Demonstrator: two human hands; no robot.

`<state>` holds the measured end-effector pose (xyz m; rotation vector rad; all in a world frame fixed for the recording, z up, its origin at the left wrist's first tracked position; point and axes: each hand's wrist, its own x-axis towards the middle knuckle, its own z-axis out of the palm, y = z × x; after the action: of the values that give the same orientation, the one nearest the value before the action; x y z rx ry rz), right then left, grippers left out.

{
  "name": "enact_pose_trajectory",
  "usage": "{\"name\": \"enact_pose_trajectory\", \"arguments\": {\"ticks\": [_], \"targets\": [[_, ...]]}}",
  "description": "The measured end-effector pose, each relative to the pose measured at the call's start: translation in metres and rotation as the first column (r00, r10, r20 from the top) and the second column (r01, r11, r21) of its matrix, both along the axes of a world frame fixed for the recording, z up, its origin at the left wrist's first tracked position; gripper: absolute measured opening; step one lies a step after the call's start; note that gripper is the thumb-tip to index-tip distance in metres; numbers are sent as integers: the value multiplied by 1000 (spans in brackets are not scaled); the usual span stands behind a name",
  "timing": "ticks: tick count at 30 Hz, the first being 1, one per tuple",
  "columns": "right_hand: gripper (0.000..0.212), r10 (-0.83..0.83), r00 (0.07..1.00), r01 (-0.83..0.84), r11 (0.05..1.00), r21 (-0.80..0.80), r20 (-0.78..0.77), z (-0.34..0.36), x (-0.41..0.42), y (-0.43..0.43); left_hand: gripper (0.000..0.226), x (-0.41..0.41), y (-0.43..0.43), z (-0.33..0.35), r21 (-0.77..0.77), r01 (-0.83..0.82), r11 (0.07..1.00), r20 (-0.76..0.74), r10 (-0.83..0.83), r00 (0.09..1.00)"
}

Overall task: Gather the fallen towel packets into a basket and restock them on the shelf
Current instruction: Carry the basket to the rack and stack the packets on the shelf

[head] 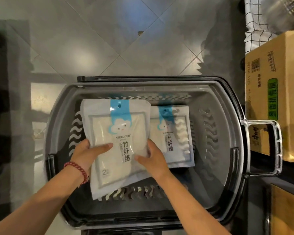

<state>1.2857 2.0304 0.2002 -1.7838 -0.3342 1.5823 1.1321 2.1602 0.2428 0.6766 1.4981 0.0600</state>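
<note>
On the front packet [115, 133], mid-frame, you can read "yunlei" above the vertical characters 竹纤维, with a "2" near its lower left corner. The second packet [173, 136], just to its right, carries the same "yunlei" and 竹纤维. The cardboard box [285, 48] at the right edge bears a barcode [255, 65] and a green label [272, 99], whose print is too blurred to read.

A shop: shopping basket [159, 85], stock carton [278, 73], tiled floor [92, 39]
</note>
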Motion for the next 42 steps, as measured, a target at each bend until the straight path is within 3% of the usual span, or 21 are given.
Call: {"name": "enact_pose_trajectory", "arguments": {"ticks": [2, 4, 6, 7, 9, 11, 14, 16, 19, 24, 28, 32, 37, 42], "targets": [[30, 15, 1000, -15, 999, -33, 13, -6, 3, 2, 50, -6, 6, -5, 38, 3, 999, -49, -1, 999], [30, -7, 970, 40, 991, -129, 245, -16, 17, -2, 49, -10, 12, -11, 62, 24, 998, -96, -18, 995], [51, 59, 829, 135, 944, -301, 556, -29, 38, -11, 46, -13, 16, -17, 90, 63, 994, -130, -51, 990], [65, 136, 761, 183, 893, -410, 635, -35, 48, -16, 45, -15, 17, -20, 104, 84, 991, -145, -68, 987], [91, 222, 770, 239, 769, -592, 598, -44, 64, -27, 45, -18, 17, -25, 124, 93, 988, -161, -72, 984], [103, 283, 831, 156, 709, -688, 480, -51, 75, -34, 44, -21, 16, -29, 137, 68, 988, -150, -47, 988], [100, 376, 837, 44, 678, -734, 397, -57, 81, -34, 39, -23, 13, -35, 164, 64, 984, -137, -42, 990], [94, 438, 772, 74, 659, -748, 462, -58, 78, -29, 32, -23, 13, -38, 187, 72, 980, -137, -47, 989], [52, 463, 665, 136, 697, -704, 586, -54, 69, -25, 29, -23, 12, -39, 189, 88, 978, -155, -59, 986], [19, 288, 680, 161, 838, -521, 674, -12, 52, -37, 27, -14, 6, -21, 204, 105, 973, -196, -65, 978], [25, 196, 673, 105, 929, -355, 713, 38, 35, -55, 25, -1, 3, 20, 220, 196, 956, -173, -159, 972], [27, 3, 760, 213, 943, -254, 650, 103, 20, -68, 24, 9, 1, 86, 258, 249, 933, -142, -219, 965], [19, -279, 729, 421, 903, -89, 625, 219, 5, -86, 25, 12, -5, 202, 326, 280, 903, -82, -268, 960], [19, -493, 655, 572, 819, 52, 573, 349, 0, -122, 26, 22, -6, 331, 473, 358, 805, -25, -394, 919]]}}
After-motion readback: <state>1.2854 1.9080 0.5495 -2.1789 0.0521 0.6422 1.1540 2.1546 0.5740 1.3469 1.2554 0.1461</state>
